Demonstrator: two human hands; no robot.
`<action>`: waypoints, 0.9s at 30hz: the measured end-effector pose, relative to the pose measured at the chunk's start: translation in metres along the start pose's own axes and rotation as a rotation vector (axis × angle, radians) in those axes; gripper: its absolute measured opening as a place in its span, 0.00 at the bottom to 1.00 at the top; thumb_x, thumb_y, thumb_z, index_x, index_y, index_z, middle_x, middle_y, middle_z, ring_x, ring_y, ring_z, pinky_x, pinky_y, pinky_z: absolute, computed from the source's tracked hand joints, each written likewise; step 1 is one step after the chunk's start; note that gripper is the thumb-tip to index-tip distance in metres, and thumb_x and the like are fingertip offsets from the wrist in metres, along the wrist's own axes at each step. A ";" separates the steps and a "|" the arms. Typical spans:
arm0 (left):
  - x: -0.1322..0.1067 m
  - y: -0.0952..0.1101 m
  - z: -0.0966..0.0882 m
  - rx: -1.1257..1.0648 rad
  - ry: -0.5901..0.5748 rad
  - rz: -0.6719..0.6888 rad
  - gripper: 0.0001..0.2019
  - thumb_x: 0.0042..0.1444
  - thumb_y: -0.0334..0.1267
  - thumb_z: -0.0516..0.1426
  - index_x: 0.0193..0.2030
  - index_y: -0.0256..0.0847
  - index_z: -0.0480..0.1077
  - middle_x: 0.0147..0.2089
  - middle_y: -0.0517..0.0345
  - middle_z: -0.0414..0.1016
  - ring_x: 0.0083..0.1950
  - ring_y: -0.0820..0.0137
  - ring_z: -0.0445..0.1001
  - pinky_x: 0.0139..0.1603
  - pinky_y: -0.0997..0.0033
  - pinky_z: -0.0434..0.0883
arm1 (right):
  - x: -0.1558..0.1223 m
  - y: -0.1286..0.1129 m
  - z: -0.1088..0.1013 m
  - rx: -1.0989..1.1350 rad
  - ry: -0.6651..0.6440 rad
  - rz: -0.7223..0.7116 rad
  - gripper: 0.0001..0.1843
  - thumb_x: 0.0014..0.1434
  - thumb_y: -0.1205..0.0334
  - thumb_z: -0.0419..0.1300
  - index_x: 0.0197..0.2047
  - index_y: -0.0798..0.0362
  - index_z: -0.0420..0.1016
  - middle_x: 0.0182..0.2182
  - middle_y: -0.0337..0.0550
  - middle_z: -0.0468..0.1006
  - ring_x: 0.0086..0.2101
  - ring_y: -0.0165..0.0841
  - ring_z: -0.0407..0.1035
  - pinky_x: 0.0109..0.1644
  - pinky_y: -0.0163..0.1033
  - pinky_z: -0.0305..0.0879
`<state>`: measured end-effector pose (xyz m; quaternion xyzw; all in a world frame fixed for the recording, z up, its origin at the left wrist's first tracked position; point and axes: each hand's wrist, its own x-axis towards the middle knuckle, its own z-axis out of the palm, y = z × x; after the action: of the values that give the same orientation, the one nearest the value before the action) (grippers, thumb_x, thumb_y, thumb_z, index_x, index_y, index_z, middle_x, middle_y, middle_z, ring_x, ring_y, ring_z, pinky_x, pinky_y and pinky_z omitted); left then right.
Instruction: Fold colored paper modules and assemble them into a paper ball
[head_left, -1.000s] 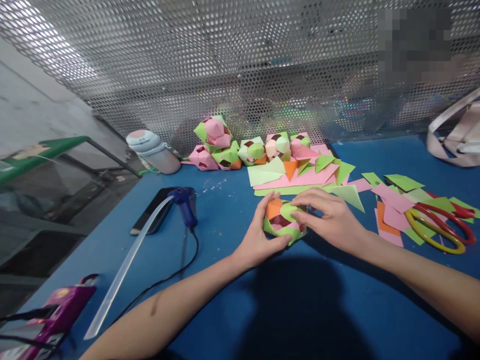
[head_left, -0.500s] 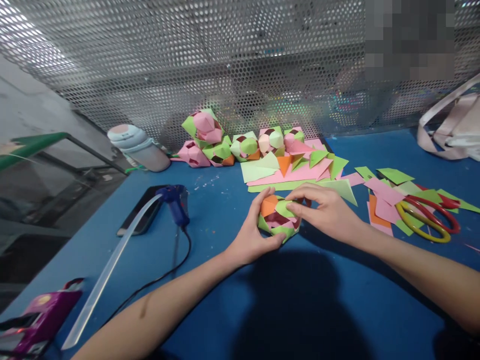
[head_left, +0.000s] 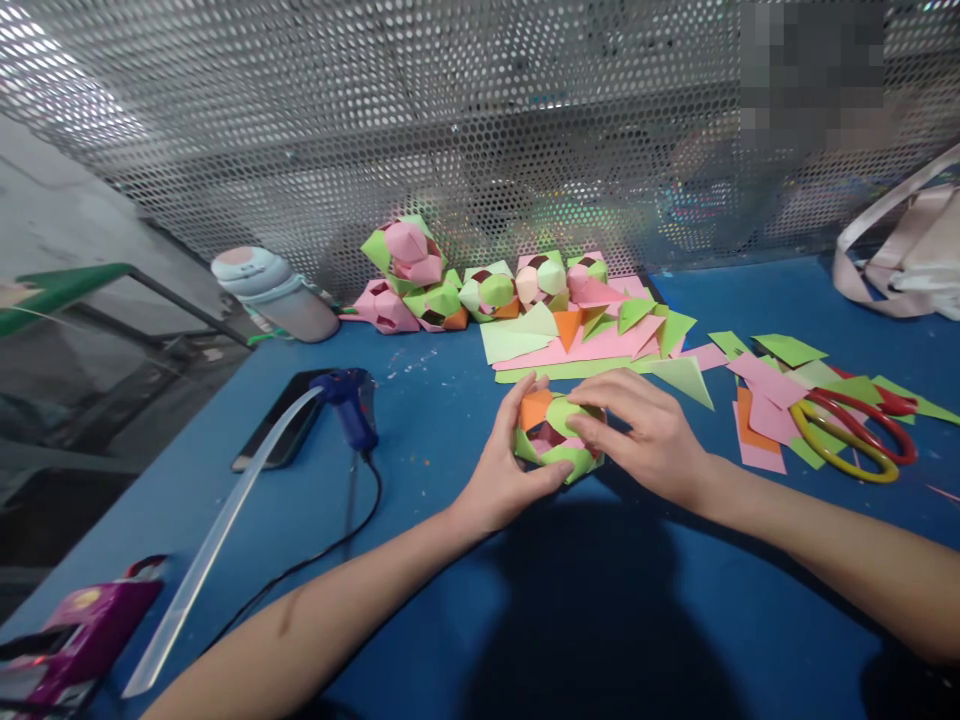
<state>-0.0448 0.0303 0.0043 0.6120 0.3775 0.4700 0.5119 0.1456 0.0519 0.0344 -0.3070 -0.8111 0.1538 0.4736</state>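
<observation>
A folded paper ball (head_left: 555,462) in green, orange and pink, with gaps between its pieces, is held between both hands above the blue table. My left hand (head_left: 504,455) wraps its left side, thumb along the lower front edge and fingers behind. On the upper right, my right hand (head_left: 646,430) pinches a rounded green piece of the ball between thumb and fingers. Part of the ball's right side is hidden by that hand. Just behind lie stacked sheets of pink and green paper (head_left: 577,352).
Several similar paper balls (head_left: 491,290) line the perforated metal screen (head_left: 337,150). At left are a bottle (head_left: 281,300), a phone (head_left: 281,425), a blue glue gun (head_left: 351,410) with a long glue stick (head_left: 225,535), and a purple box (head_left: 94,625). Scissors (head_left: 855,435) lie on paper scraps (head_left: 772,395) at right.
My right hand's fingers have shifted slightly over the green piece, pressing lower and nearer on the ball's right side. My left hand keeps nearly the same hold.
</observation>
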 end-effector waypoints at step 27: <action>0.000 -0.006 0.003 -0.117 -0.054 -0.109 0.55 0.39 0.38 0.70 0.70 0.52 0.41 0.73 0.46 0.38 0.70 0.49 0.50 0.67 0.48 0.56 | -0.009 0.009 0.006 -0.151 0.064 -0.083 0.10 0.62 0.64 0.58 0.46 0.53 0.76 0.36 0.46 0.74 0.36 0.33 0.68 0.41 0.41 0.67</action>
<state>-0.0416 0.0304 -0.0019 0.5719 0.3684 0.4460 0.5817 0.1470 0.0535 0.0207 -0.3127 -0.8170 0.0626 0.4805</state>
